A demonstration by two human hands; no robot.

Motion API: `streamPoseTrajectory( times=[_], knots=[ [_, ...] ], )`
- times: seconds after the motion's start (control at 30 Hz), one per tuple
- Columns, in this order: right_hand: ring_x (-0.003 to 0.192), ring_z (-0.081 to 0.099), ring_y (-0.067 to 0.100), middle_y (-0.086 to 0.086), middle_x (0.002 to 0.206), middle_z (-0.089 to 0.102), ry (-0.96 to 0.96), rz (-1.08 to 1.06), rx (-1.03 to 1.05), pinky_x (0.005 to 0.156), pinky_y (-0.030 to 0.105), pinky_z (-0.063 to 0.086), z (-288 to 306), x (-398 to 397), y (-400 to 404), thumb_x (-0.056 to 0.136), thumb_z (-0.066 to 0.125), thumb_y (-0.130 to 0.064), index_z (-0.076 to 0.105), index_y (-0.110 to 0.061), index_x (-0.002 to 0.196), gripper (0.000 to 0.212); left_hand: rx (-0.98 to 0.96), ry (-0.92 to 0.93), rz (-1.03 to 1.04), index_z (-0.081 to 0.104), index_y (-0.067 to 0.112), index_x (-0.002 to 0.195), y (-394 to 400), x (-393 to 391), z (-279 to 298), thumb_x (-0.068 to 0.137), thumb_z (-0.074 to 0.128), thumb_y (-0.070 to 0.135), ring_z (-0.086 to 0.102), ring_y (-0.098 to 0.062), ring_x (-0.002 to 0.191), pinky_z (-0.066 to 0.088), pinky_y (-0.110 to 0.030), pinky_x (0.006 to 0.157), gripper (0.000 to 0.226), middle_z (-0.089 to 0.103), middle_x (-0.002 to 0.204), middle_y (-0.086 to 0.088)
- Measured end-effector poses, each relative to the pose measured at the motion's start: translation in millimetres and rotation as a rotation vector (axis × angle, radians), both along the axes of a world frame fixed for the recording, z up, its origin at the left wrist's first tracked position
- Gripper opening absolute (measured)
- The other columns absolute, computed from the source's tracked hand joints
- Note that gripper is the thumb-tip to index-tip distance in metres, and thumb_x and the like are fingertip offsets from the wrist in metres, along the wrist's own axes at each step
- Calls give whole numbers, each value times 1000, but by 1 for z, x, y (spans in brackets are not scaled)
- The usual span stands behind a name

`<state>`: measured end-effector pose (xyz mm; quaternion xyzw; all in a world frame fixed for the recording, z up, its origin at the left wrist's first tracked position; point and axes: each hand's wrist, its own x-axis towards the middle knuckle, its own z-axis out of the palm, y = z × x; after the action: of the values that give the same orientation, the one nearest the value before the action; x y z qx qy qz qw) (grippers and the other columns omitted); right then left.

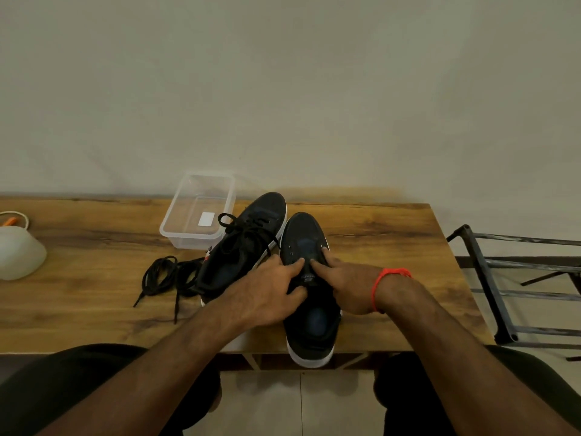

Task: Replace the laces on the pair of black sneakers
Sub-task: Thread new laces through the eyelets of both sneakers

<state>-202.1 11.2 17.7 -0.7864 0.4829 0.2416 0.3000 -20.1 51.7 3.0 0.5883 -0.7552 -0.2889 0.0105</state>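
Two black sneakers with white soles lie on the wooden table. The left sneaker is laced with a black lace. The right sneaker shows bare eyelets, and its heel hangs over the table's front edge. My left hand grips this sneaker's left eyelet flap between forefinger and thumb. My right hand, with a red thread at the wrist, curls round its right side, forefinger on the tongue. A loose black lace lies coiled to the left of the shoes.
A clear plastic container with a white label stands behind the left sneaker. A white object sits at the table's left end. A metal rack stands on the floor to the right. My knees are below the table's front edge.
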Motion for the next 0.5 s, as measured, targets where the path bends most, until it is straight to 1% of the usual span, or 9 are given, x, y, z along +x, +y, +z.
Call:
streamPoseTrajectory(
  times=[0.07,0.1,0.17,0.23,0.3,0.33,0.4,0.43,0.5],
  knots=[
    [149,21,31,0,166,-19,-28,31,49,120,45,30,3,-5,2,96,49,-9,-5,-42,158,89,28,115,3,45,31,149,2,0,6,105,39,41,51,-11,104,46,-29,93,45,47,113,1],
    [149,19,31,-2,168,-8,-67,36,49,121,47,28,7,-7,2,95,51,-10,-1,-44,158,88,22,186,34,57,29,137,0,1,8,106,38,37,54,-10,99,49,-32,91,37,53,108,1],
    [143,31,25,-1,161,27,-217,-8,-18,117,40,32,21,-11,1,93,53,-8,23,-36,157,76,-31,327,139,64,26,128,-8,5,11,106,39,27,61,-14,96,54,-39,88,33,63,106,-2],
    [134,42,16,-6,144,47,-383,-126,-187,108,27,35,34,-13,-4,94,54,-7,47,-27,144,54,-39,517,292,61,27,135,-15,8,12,106,47,22,67,-19,97,60,-39,82,33,66,115,-2],
    [125,52,13,-9,133,56,-576,-306,-300,103,27,43,40,-12,-12,98,59,-23,56,-28,133,36,-23,732,412,66,29,127,-21,8,12,103,57,18,72,-26,86,63,-41,69,28,71,112,-1],
    [121,56,12,-10,129,59,-684,-383,-272,101,30,48,41,-11,-15,95,64,-36,57,-31,131,37,-28,805,455,69,27,121,-24,7,14,101,61,16,74,-29,84,63,-43,67,25,73,108,-2],
    [117,60,9,-10,123,63,-833,-455,-148,98,31,53,38,-6,-20,81,70,-57,57,-37,129,54,-2,950,526,69,20,117,-27,3,18,97,65,12,75,-27,90,64,-39,69,22,76,104,-4],
    [113,63,8,-10,119,67,-870,-464,-125,96,31,54,33,-3,-23,78,72,-57,60,-38,124,51,35,1038,557,68,16,118,-28,2,19,95,67,9,75,-25,93,64,-36,69,24,77,104,-6],
    [101,68,10,-5,103,73,-879,-477,-233,93,33,56,27,2,-27,88,74,-33,70,-33,107,20,72,1157,588,66,11,119,-28,3,22,93,68,4,75,-24,96,64,-34,69,28,78,99,-9]
  ],
)
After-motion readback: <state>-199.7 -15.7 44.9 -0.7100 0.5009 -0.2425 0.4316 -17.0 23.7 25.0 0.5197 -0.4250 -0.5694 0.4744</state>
